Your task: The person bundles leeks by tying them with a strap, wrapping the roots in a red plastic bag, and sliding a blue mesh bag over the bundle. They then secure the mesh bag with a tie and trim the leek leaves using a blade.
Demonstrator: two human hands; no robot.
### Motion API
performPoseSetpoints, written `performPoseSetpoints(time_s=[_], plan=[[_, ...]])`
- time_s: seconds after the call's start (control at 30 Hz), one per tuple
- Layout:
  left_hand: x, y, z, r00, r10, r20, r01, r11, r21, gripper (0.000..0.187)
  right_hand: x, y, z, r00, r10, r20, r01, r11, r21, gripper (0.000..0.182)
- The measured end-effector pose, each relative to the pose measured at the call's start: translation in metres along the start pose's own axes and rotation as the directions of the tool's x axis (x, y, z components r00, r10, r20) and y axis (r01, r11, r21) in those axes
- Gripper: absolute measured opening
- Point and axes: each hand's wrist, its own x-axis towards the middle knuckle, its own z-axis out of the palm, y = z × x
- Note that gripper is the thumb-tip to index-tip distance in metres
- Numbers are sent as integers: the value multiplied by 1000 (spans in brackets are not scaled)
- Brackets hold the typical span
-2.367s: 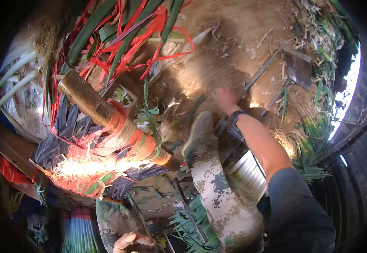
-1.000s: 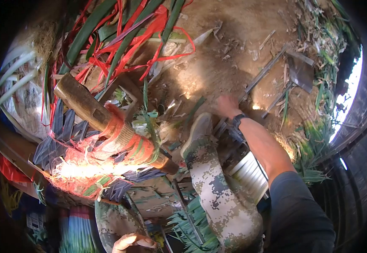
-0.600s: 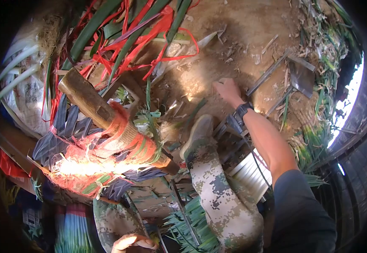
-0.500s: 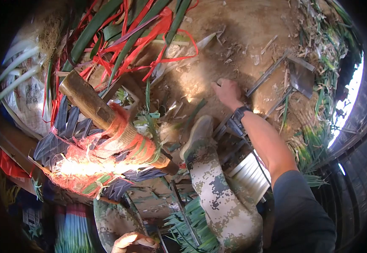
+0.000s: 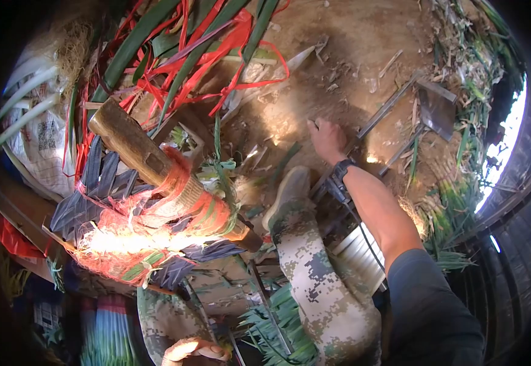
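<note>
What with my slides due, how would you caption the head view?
Right hand over the dirt floor, left hand by a camouflage trouser leg, red strips ahead.

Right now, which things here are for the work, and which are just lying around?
Probably for the work, being near the hands:
- metal bar, near the right hand
- bundled green leaves, near the left hand

Seemingly just lying around:
- red strips
- dry stalk on the dirt

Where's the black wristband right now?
In the head view, right of centre: the black wristband circles the wrist of the bare right hand, above the white ribbed panel in the picture.
</note>
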Motion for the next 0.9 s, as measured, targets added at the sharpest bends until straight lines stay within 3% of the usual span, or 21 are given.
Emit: performPoseSetpoints(time_s=[0.07,0.2,0.5,0.57,0.6,0.67,0.7,0.77,0.9], plan=[[-1,0,-1,1000,1,9,-1,1000,-12,45,1,-1,-3,994,76,78,-73,996,-48,37],[-1,2,-4,999,18,27,-18,1000,-8,44,-5,2,3,991,72,110,-64,995,-74,36],[-5,0,-12,999,31,21,-30,999,-27,43,28,7,-7,934,-14,357,71,987,-147,35],[-4,-1,-13,998,55,39,-53,997,-50,43,45,-9,-25,908,108,405,-45,986,-161,36],[-4,-2,-13,995,87,54,-83,994,-75,43,47,-12,-26,908,107,405,-43,986,-163,36],[-3,-1,-13,994,89,62,-85,993,-77,43,48,-9,-23,945,67,319,-94,993,71,35],[-3,-1,-14,993,94,72,-88,993,-77,43,43,-7,-20,946,66,317,-92,993,67,35],[-3,0,-15,994,84,71,-79,994,-75,43,21,-12,-14,1000,14,18,-17,986,164,40],[-2,1,-13,995,71,63,-67,995,-68,42,-6,-16,-2,998,18,53,-18,1000,-2,41]])
